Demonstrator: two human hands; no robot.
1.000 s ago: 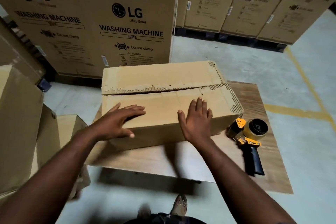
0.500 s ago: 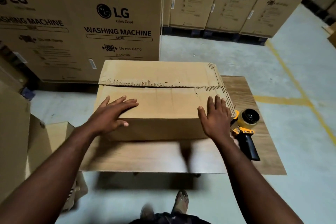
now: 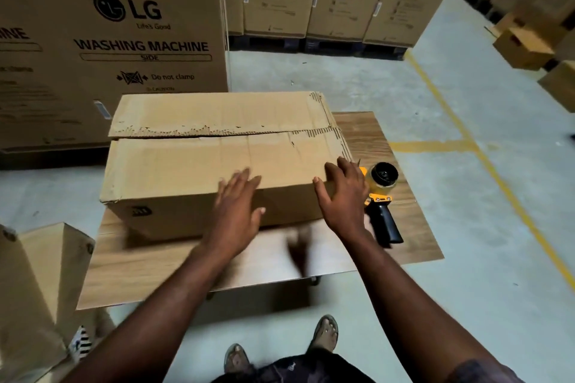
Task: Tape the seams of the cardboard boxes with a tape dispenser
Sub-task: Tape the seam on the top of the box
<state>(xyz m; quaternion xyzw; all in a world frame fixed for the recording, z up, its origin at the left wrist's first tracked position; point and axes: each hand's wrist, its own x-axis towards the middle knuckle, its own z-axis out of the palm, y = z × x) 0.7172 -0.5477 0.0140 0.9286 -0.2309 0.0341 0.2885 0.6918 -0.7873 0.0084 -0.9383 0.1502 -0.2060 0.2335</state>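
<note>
"Cardboard box (image 3: 199, 171) is sitting on the wooden tabletop (image 3: 404, 227) right in front of you, long side toward you, and its top seam (image 3: 249, 133) is running bare along the middle. Why are you laying both hands on it?"

"You are steadying it, I think. Your left hand (image 3: 236, 205) is lying flat on the near flap with the fingers straight, gripping nothing. It is blurred, so I cannot tell how hard it is pressing."

"And your right hand (image 3: 342, 196)?"

"It is draping over the near right corner, fingers spread on top and thumb down the front face, holding nothing. To my eye you are squaring the near flap against the far one so the ragged edges are meeting before any tape is going on."

"The far flap seems to be lifting a little at the left end, so you are probably needing that pressure."

"Agreed. The tape dispenser (image 3: 381, 196) is lying on the tabletop just beside the box's right end, close behind your right hand, black handle pointing back toward you. That is placing it for a quick pick-up by the right hand while the left is holding the flaps down."

"Nothing is taped yet, then?"

"No tape is showing on the seam. The big washing machine cartons (image 3: 124, 40) are standing behind the tabletop, and a smaller box (image 3: 40, 274) is sitting on the floor to your left, apart from the work."
</note>
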